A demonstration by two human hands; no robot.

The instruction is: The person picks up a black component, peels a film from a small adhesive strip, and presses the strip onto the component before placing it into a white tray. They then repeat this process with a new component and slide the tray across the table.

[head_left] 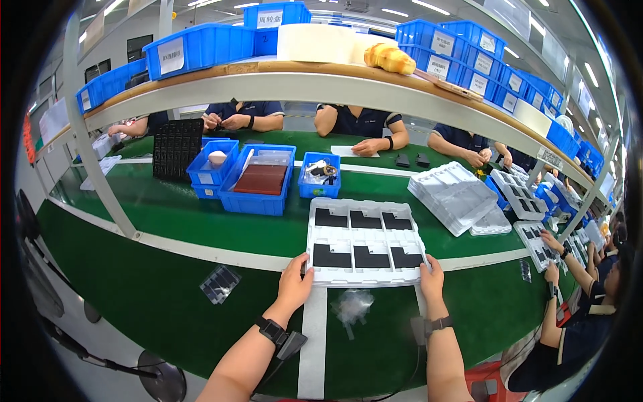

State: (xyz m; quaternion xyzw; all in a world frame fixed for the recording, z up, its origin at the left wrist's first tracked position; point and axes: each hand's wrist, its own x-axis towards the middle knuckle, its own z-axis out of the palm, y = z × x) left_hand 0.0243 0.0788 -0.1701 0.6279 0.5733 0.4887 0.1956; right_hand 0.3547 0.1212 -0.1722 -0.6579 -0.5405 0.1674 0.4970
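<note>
Both my hands grip a white plastic tray [365, 237] by its near corners, over the green bench top. My left hand [295, 283] closes on the left edge, and my right hand [432, 278] does the same on the right edge. Flat black L-shaped pieces [372, 257] lie in the tray's two rows of pockets. Just in front of the tray, between my forearms, is a crumpled heap of clear plastic film [352, 307]. A small clear sheet with dark pieces [220, 284] rests left of my left hand.
Blue bins with brown sheets [260, 179] and small parts [320, 173] stand beyond the tray, below a shelf [321, 86]. Stacked white trays [455, 194] lie to the right. Co-workers sit across the bench. On the right, another person [569, 321] handles a similar tray.
</note>
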